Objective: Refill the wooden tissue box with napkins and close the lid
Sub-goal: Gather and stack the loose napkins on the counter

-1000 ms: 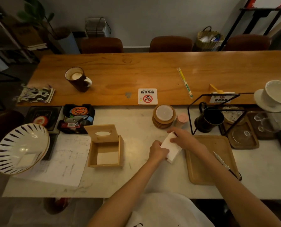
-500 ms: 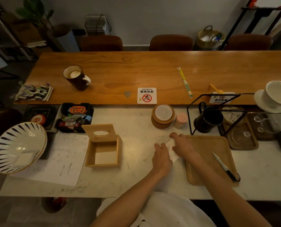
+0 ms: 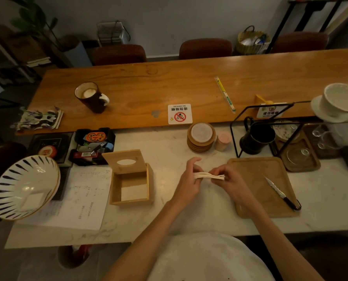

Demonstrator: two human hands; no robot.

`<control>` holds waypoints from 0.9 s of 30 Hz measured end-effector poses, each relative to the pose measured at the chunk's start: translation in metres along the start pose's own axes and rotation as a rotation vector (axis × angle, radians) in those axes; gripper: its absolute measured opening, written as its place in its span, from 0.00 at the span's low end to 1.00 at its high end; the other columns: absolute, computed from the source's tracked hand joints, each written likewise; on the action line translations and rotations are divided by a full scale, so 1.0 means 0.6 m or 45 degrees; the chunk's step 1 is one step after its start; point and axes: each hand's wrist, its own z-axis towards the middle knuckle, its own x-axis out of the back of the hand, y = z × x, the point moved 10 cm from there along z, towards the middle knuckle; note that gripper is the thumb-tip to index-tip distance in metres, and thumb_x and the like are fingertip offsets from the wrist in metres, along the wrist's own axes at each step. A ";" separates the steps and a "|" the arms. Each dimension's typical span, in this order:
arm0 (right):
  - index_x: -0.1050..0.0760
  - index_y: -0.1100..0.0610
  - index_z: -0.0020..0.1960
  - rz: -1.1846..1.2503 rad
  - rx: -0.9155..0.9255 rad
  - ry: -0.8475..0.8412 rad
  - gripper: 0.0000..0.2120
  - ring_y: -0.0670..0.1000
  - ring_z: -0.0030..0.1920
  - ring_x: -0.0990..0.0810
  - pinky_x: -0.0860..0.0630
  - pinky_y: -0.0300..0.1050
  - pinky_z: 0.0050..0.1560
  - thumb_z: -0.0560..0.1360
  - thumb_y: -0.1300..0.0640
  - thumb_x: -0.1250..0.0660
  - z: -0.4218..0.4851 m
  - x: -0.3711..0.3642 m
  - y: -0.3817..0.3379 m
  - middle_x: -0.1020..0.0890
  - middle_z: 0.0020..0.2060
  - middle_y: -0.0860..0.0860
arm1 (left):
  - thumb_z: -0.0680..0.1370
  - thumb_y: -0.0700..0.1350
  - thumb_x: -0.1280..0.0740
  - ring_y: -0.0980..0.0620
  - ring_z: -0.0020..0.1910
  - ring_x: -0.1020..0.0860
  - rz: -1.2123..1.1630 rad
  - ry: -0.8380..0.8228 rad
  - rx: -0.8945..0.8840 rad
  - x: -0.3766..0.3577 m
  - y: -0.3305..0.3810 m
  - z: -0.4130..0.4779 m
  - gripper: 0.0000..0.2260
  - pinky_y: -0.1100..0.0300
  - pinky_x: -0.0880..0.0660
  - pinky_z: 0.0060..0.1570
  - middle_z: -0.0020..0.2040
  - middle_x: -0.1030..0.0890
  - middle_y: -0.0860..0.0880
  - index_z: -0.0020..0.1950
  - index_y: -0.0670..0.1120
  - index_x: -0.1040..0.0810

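Observation:
The wooden tissue box [image 3: 116,187] stands open on the marble counter, its lid [image 3: 126,162] with an oval slot tipped back, a white napkin lying at its bottom. To its right I hold a thin stack of white napkins [image 3: 208,176] edge-on, lifted above the counter. My left hand [image 3: 188,183] pinches the stack's left end and my right hand [image 3: 229,180] pinches its right end. Both hands are well right of the box.
A wooden tray [image 3: 256,191] with a knife [image 3: 280,193] lies right of my hands. Coasters [image 3: 201,136], a pink shaker [image 3: 222,140] and a black mug [image 3: 256,137] stand behind. A striped bowl [image 3: 23,187] and paper sheet [image 3: 81,201] lie left of the box.
The napkins were pressed flat on the counter under both hands; now they are lifted and held edge-on between my two hands.

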 end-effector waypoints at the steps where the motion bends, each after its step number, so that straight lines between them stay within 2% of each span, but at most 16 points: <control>1: 0.24 0.58 0.46 0.029 0.022 0.024 0.11 0.46 0.48 0.19 0.22 0.37 0.51 0.72 0.73 0.31 -0.005 -0.007 0.002 0.18 0.45 0.52 | 0.78 0.34 0.33 0.56 0.48 0.22 -0.028 0.017 0.011 0.009 -0.003 -0.002 0.21 0.69 0.26 0.52 0.46 0.23 0.51 0.69 0.46 0.33; 5: 0.24 0.59 0.54 -0.027 0.067 0.120 0.14 0.42 0.52 0.21 0.25 0.35 0.54 0.74 0.73 0.34 -0.023 -0.030 0.027 0.19 0.49 0.48 | 0.77 0.33 0.33 0.62 0.51 0.24 0.050 -0.027 -0.005 0.011 -0.033 -0.019 0.15 0.68 0.28 0.56 0.50 0.23 0.52 0.61 0.46 0.26; 8: 0.26 0.57 0.59 -0.025 0.065 0.160 0.18 0.42 0.57 0.22 0.25 0.38 0.61 0.75 0.73 0.35 -0.037 -0.042 0.048 0.20 0.55 0.50 | 0.75 0.31 0.35 0.62 0.53 0.25 0.114 -0.064 -0.014 -0.004 -0.056 -0.039 0.13 0.65 0.29 0.58 0.54 0.23 0.49 0.57 0.44 0.25; 10: 0.26 0.55 0.61 -0.030 0.053 0.183 0.19 0.42 0.60 0.23 0.26 0.39 0.63 0.75 0.72 0.35 -0.043 -0.045 0.056 0.21 0.58 0.49 | 0.76 0.31 0.36 0.60 0.55 0.24 0.071 -0.027 0.035 -0.007 -0.067 -0.046 0.15 0.64 0.28 0.59 0.55 0.23 0.49 0.58 0.46 0.26; 13: 0.30 0.54 0.68 -0.076 0.060 0.165 0.23 0.41 0.65 0.27 0.32 0.31 0.65 0.76 0.69 0.35 -0.046 -0.055 0.053 0.24 0.64 0.46 | 0.77 0.30 0.36 0.59 0.61 0.25 -0.019 -0.013 0.112 -0.011 -0.073 -0.047 0.21 0.67 0.29 0.64 0.60 0.24 0.51 0.65 0.47 0.29; 16: 0.32 0.56 0.71 -0.034 0.036 0.155 0.25 0.40 0.66 0.28 0.32 0.28 0.64 0.76 0.70 0.36 -0.044 -0.064 0.053 0.26 0.64 0.47 | 0.76 0.30 0.36 0.59 0.63 0.25 -0.018 -0.046 0.111 -0.015 -0.069 -0.041 0.23 0.69 0.29 0.64 0.63 0.25 0.52 0.69 0.46 0.30; 18: 0.30 0.55 0.69 -0.043 0.036 0.187 0.22 0.39 0.62 0.26 0.29 0.29 0.61 0.77 0.69 0.36 -0.042 -0.058 0.054 0.23 0.61 0.47 | 0.76 0.30 0.36 0.59 0.62 0.25 0.023 -0.039 0.086 -0.010 -0.065 -0.035 0.21 0.68 0.29 0.64 0.62 0.24 0.51 0.67 0.45 0.29; 22: 0.23 0.54 0.55 -0.205 0.108 0.172 0.12 0.40 0.52 0.22 0.27 0.34 0.53 0.77 0.68 0.35 -0.039 -0.044 0.052 0.20 0.50 0.49 | 0.77 0.33 0.35 0.59 0.55 0.23 0.140 -0.055 0.000 0.003 -0.056 -0.029 0.12 0.68 0.28 0.58 0.54 0.21 0.50 0.56 0.45 0.24; 25: 0.24 0.52 0.53 -0.327 0.140 0.126 0.11 0.42 0.52 0.22 0.27 0.32 0.54 0.77 0.66 0.34 -0.039 -0.036 0.050 0.20 0.48 0.47 | 0.78 0.34 0.36 0.59 0.54 0.24 0.222 -0.103 -0.037 0.005 -0.053 -0.028 0.11 0.71 0.30 0.56 0.54 0.21 0.50 0.56 0.45 0.23; 27: 0.23 0.51 0.53 -0.418 0.129 0.102 0.10 0.43 0.52 0.22 0.26 0.35 0.55 0.77 0.64 0.34 -0.038 -0.033 0.055 0.20 0.48 0.45 | 0.78 0.34 0.36 0.62 0.53 0.25 0.283 -0.109 -0.063 0.007 -0.052 -0.028 0.10 0.73 0.31 0.55 0.53 0.22 0.51 0.56 0.45 0.22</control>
